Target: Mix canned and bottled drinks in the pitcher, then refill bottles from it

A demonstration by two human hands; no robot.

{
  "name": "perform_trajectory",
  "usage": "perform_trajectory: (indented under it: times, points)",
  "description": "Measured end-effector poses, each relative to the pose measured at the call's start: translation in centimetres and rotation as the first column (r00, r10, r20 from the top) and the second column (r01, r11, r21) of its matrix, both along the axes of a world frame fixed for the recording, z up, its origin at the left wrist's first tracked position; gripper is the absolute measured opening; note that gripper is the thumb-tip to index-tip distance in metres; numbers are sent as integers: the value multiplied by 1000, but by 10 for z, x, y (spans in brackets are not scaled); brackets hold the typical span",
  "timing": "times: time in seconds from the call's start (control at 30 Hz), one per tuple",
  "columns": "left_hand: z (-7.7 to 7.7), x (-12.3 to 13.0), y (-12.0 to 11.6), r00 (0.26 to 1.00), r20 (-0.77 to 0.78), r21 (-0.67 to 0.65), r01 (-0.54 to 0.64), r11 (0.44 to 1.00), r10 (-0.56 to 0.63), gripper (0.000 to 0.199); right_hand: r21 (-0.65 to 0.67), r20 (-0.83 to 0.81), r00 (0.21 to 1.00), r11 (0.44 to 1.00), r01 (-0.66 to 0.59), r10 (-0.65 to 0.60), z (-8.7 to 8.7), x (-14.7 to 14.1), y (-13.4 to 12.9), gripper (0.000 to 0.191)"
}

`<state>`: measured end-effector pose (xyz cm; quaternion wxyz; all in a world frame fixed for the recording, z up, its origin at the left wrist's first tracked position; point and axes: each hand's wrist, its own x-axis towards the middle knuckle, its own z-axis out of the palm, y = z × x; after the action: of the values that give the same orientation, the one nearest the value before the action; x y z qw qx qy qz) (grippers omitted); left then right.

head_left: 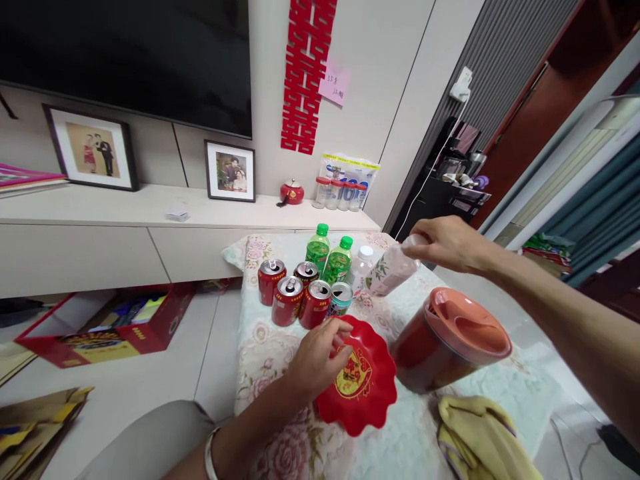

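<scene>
clear plastic bottle (391,270) tilts in the right hand (445,243), closed around its top, far left of the lidded bin (430,353); the left hand (317,353), loosely open, is over the red scalloped plate (375,393).

- Up left we have a big television (125,53), screen dark, against a pale wall (270,80).
- Below it runs a long white cabinet (95,250), and there are two framed photos standing on top, one wide (95,150), one smaller (231,172).
- Red paper cutouts (305,80) streak down the wall, pink note (336,83) right beside them!
- Swinging right: grey ribbed panelling (510,60), reddish-brown woodwork (555,93), then teal curtains (607,207).
- Down low, glossy pale floor tiles (213,360), with an open red box (167,320) by the cabinet.
- Centre stage, a table (257,363) in flowered cloth, under bright indoor light.
</scene>
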<state>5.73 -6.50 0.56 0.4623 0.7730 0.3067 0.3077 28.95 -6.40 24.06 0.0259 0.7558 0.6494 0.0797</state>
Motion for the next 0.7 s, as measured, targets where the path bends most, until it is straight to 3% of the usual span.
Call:
perform_trajectory:
  times: [0.07,0.13,0.23,0.3,0.4,0.53,0.6,0.7]
  points:
    - [2,1,-4,998,46,-8,-38,999,39,48,10,-12,999,999,-32,32,12,-11,-18,20]
    - [4,2,-8,993,105,-24,-54,998,56,74,-50,-79,993,995,-91,87,11,-27,-34,18]
    - [5,4,-16,981,193,-25,-17,1000,21,109,-153,-210,963,968,-201,167,-10,-54,-52,15]
    - [5,4,-20,977,213,-42,11,999,-2,118,-191,-272,940,946,-261,205,-27,-66,-58,10]
    - [7,4,-23,980,197,-123,43,991,-18,102,-237,-329,917,921,-311,225,-46,-75,-61,9]
    - [5,6,-24,979,203,-172,54,984,-18,77,-249,-341,898,894,-373,279,-58,-75,-59,7]
    - [3,7,-23,979,201,-177,47,983,-10,74,-226,-284,898,886,-404,337,-61,-73,-60,3]
    - [-2,10,-21,979,201,-171,25,985,10,72,-98,-190,895,899,-426,403,-61,-70,-67,18]
